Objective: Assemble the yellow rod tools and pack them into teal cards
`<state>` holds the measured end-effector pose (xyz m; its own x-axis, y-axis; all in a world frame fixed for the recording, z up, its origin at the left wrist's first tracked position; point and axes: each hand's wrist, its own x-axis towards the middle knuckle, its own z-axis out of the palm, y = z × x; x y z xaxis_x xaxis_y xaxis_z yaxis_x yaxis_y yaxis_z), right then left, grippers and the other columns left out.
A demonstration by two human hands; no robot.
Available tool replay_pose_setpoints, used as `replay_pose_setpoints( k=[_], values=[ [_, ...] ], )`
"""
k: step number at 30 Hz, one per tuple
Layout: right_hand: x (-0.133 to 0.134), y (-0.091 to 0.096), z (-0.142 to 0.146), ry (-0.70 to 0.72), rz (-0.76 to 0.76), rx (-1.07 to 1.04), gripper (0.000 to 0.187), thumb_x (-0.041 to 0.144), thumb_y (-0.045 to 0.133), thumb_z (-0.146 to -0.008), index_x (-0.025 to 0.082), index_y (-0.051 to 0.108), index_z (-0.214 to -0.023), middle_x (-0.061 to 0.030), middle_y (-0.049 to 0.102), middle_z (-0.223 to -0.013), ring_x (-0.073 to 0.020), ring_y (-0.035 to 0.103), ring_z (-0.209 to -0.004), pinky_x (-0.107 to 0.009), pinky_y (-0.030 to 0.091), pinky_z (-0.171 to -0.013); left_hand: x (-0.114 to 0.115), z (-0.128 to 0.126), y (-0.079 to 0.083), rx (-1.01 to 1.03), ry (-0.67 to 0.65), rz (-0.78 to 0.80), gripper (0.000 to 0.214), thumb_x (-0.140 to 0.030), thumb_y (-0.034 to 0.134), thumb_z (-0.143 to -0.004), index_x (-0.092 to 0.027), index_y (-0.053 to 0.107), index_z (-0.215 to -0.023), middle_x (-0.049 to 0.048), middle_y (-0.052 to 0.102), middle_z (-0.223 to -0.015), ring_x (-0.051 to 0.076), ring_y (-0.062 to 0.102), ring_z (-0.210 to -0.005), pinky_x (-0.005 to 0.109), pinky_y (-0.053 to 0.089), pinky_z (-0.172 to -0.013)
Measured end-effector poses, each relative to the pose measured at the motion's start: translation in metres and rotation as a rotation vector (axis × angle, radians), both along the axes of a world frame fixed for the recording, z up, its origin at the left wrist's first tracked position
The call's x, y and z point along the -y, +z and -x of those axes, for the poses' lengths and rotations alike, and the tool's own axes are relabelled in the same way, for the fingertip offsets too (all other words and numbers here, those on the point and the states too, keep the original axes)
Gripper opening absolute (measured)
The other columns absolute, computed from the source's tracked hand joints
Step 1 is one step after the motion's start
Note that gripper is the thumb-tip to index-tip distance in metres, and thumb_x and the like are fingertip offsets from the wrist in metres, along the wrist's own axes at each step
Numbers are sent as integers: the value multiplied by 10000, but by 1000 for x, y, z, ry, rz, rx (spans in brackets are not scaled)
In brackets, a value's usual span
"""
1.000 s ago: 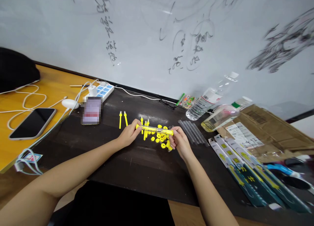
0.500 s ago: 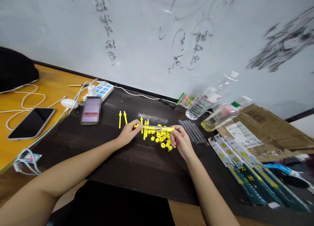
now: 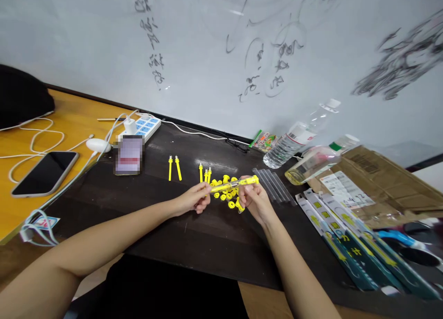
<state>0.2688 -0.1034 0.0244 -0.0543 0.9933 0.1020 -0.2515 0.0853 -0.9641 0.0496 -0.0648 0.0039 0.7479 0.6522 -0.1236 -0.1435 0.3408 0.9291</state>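
Between my hands is a tube spring scale (image 3: 232, 184), a slim clear tube with a yellow rod inside and a yellow end piece. It tilts, its right end higher. My left hand (image 3: 192, 200) pinches its left end. With bent fingers my right hand (image 3: 255, 200) grips it near the yellow right end. Under and behind the tube lies a pile of yellow rings and caps (image 3: 227, 196), partly hidden. Several yellow rods with metal tips (image 3: 201, 171) lie behind my left hand, two of them (image 3: 170, 168) farther left.
Clear tubes (image 3: 275, 186) lie right of my right hand. Beyond them are packaged spring scales (image 3: 349, 240), a cardboard box (image 3: 374, 180), a water bottle (image 3: 290, 141) and a bottle of yellow liquid (image 3: 311, 164). Leftward are two phones (image 3: 44, 173) (image 3: 128, 156) and a power strip (image 3: 148, 127).
The spring scale has gone from nearly level to tilted, right end up and shifted right. My left hand has moved right and slightly nearer me; my right hand's fingers now wrap farther along the tube.
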Motion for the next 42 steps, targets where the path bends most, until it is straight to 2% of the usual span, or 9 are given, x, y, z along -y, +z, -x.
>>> replay_pose_setpoints(
  k=[4, 7, 11, 14, 21, 25, 31, 36, 42],
  values=[
    [2, -2, 5, -3, 14, 34, 292, 399, 641, -783, 219, 551, -995, 59, 482, -548, -85, 415, -422, -207, 382, -387, 8, -6, -2, 17, -97, 30, 300, -488, 460, -865, -216, 334, -862, -98, 394, -552, 34, 319, -387, 177, 308, -425],
    [0, -2, 2, -78, -11, 11, 266, 389, 641, -786, 214, 566, -972, 56, 475, -564, -78, 407, -437, -199, 385, -397, 9, -8, -4, 31, -148, 47, 175, -339, 419, -853, -211, 342, -945, -82, 459, -558, 58, 374, -414, 229, 368, -502],
    [-1, 0, -4, -117, -14, -36, 255, 371, 668, -766, 217, 586, -951, 50, 465, -591, -72, 409, -463, -186, 385, -401, 8, -8, -4, 17, -134, 5, 340, -140, 395, -730, -195, 331, -1059, -76, 490, -582, 69, 387, -440, 233, 319, -518],
    [-1, 0, -6, -119, -24, -24, 260, 379, 669, -763, 222, 597, -957, 45, 463, -601, -75, 413, -478, -187, 396, -408, 7, -5, -4, 2, -127, -120, 403, -90, 384, -728, -186, 331, -1116, -70, 510, -621, 67, 398, -481, 231, 315, -549],
    [-1, -2, -2, -107, -32, 36, 292, 411, 694, -727, 216, 627, -933, 19, 505, -678, -88, 454, -507, -212, 413, -413, 9, -1, 0, -59, -200, -374, 348, -194, 358, -897, -159, 285, -1236, 2, 595, -713, 89, 499, -566, 266, 390, -639],
    [-1, -4, -2, -88, -46, 62, 294, 407, 695, -730, 214, 633, -943, 1, 560, -734, -93, 498, -510, -222, 429, -420, 11, -1, -2, -173, -181, -471, 310, -207, 351, -896, -154, 349, -1201, -33, 529, -661, 81, 467, -531, 246, 393, -597],
    [-2, -6, -3, -120, -96, 139, 285, 422, 681, -738, 212, 625, -922, -3, 579, -769, -81, 484, -479, -224, 407, -410, 19, -3, -3, -272, -82, -521, 242, -205, 367, -863, -179, 482, -1074, -44, 441, -655, 86, 412, -573, 215, 387, -571],
    [-3, -10, -4, -121, -111, 168, 260, 391, 678, -749, 218, 622, -936, -8, 591, -795, -77, 493, -488, -227, 416, -432, 21, -4, -3, -327, 3, -559, 317, -378, 389, -902, -169, 507, -1110, -26, 455, -689, 99, 444, -613, 214, 399, -560],
    [2, 7, -4, -171, -148, 47, 383, 446, 616, -770, 269, 543, -1102, -10, 564, -823, -121, 543, -582, -240, 456, -454, 16, -4, -5, -342, 44, -558, 378, -433, 355, -912, -161, 543, -1094, -22, 441, -674, 104, 451, -590, 208, 407, -510]
  ],
)
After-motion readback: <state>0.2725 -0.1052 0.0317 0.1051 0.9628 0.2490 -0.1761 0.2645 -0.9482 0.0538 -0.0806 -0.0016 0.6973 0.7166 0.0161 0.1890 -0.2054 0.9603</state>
